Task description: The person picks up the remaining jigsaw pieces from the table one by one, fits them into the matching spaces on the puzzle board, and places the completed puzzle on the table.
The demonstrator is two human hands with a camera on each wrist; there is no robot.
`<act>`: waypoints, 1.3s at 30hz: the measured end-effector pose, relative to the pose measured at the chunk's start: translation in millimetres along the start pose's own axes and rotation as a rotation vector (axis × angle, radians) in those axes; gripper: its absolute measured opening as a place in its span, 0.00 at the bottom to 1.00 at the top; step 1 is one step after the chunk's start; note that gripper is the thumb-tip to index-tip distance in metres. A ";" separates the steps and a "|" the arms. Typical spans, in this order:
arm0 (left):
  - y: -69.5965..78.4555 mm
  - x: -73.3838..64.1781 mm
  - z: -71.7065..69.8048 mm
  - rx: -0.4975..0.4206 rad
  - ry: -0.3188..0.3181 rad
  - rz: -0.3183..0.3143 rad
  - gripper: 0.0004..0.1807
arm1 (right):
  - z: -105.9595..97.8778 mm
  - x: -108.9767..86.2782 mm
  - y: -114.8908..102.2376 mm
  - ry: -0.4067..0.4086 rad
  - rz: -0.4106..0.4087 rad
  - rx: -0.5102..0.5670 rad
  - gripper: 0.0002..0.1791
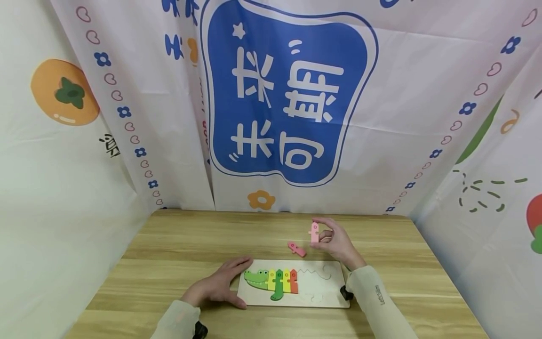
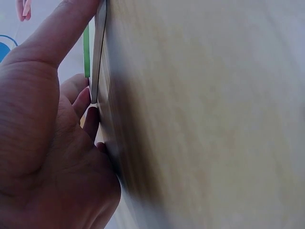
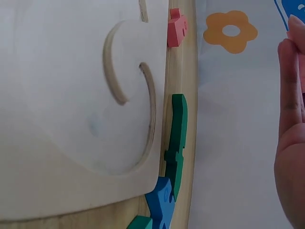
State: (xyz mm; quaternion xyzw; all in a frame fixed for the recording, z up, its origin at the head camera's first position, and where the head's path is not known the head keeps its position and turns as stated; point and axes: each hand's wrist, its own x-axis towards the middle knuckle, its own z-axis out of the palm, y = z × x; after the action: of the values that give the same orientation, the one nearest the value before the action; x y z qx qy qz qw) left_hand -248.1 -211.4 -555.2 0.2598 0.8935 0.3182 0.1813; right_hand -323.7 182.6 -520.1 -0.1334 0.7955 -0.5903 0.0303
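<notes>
"Puzzle board (image 1: 326, 295), where is it?"

"Bottom centre of the head view, a black wrist device (image 1: 346, 293) covering part of its right edge."

"Grips?"

"Left hand (image 1: 222, 281) spread wide against its left end; right hand (image 1: 336, 241) pinching a light pink piece (image 1: 314, 233), right of centre."

"Hidden?"

"In the right wrist view that piece is mostly cut off; a blue piece (image 3: 161, 202), bottom centre, sits partly behind the board."

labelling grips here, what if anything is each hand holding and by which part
The right hand pinches a light pink puzzle piece by its two ends; the left hand touches the left end of the board.
</notes>
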 end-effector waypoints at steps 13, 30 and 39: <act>0.4 0.2 1.0 0.010 0.004 0.007 0.64 | 1.1 -12.2 -11.9 -0.070 -0.088 -0.065 0.44; 3.4 -0.1 1.1 0.003 -0.003 -0.002 0.64 | 21.2 -43.9 -25.2 -0.128 -0.097 -0.307 0.43; 0.5 1.1 0.9 0.014 -0.001 0.009 0.64 | 34.0 -60.2 -20.2 -0.174 -0.054 -0.345 0.39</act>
State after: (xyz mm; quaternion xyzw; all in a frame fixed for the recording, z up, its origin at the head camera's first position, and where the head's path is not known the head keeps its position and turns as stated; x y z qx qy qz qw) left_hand -248.4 -210.0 -555.7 0.2650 0.8946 0.3124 0.1784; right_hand -255.2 160.4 -517.8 -0.2085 0.8755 -0.4319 0.0596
